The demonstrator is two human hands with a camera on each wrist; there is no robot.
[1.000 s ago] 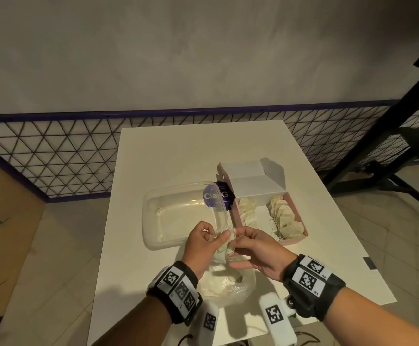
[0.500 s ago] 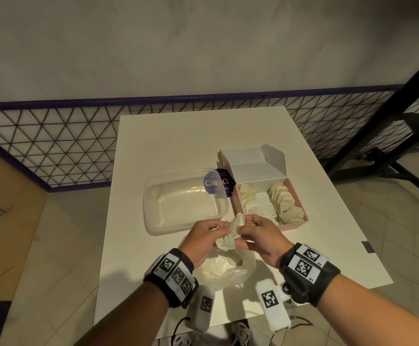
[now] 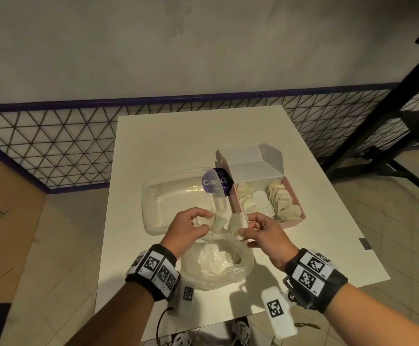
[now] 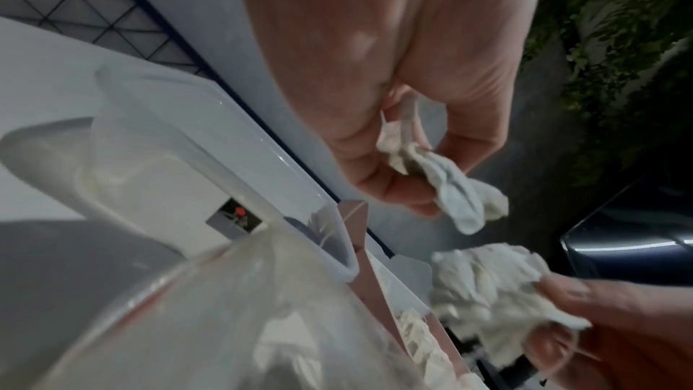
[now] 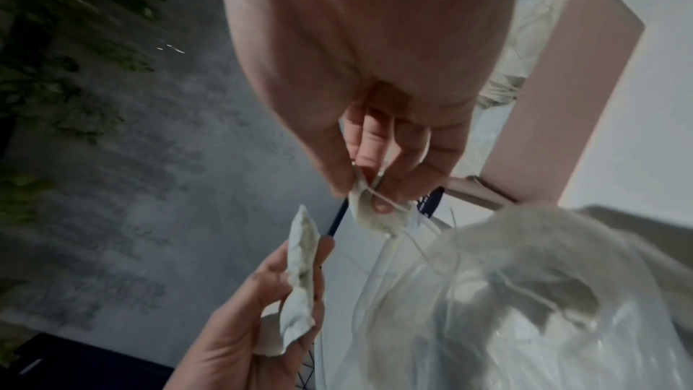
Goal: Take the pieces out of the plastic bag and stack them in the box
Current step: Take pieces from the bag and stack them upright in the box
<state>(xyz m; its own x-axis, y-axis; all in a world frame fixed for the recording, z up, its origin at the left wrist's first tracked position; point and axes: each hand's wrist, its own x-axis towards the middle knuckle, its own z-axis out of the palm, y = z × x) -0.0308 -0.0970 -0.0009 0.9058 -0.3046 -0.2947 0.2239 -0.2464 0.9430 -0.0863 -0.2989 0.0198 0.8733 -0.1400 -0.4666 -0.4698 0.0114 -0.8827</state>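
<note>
Each of the hands pinches a piece: the left hand [image 3: 188, 227] grips one [image 3: 217, 222], the right hand [image 3: 263, 231] another [image 3: 236, 222], just apart above the bag [image 3: 216, 267]. Threads trail from the right piece toward the bag, so pulling away could snag and drag others out, or tear a pouch. The bag beneath the hands holds more pieces. The box [image 3: 297, 196], beyond the right hand, holds two rows. A tub [image 3: 151, 196] beyond the left hand looks nearly empty.

Lower centre of frame: left hand [image 3: 191, 227] and right hand [image 3: 261, 232], fingers curled, each pinching a pale piece.
</note>
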